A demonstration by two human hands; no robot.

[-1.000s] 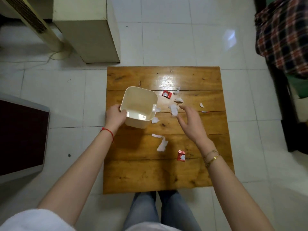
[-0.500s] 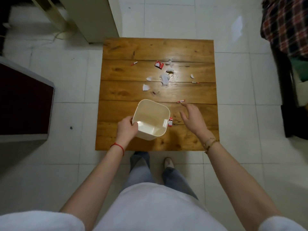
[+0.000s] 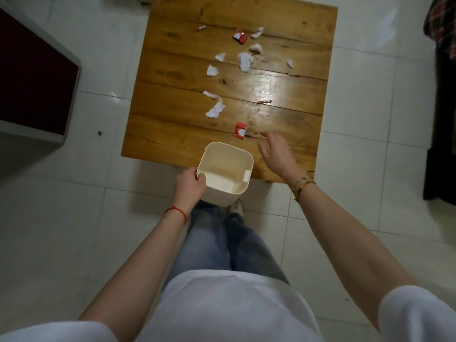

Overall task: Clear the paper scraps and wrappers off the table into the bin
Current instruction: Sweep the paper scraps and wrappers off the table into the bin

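A cream square bin [image 3: 223, 164] hangs at the near edge of the wooden table [image 3: 172, 134], with my left hand [image 3: 190, 187] gripping its near left rim. The inside of the bin looks bare. My right hand [image 3: 277, 155] hovers open over the table's near right part, just right of a red wrapper [image 3: 240, 130]. White paper scraps [image 3: 216, 110] lie mid-table, with more white scraps [image 3: 244, 60] farther back. A second red wrapper [image 3: 239, 36] sits near the far edge. Thin red slivers [image 3: 264, 101] lie to the right.
The table stands on white floor tiles [image 3: 61, 230]. A dark red-topped cabinet [image 3: 34, 77] is at the left. Dark furniture with plaid cloth [image 3: 444, 33] lines the right. My legs and shoe [image 3: 237, 208] are right below the bin.
The bin has been pulled from the table's middle to its near edge. I have stepped back, so the table looks farther away. My right hand followed toward the near right.
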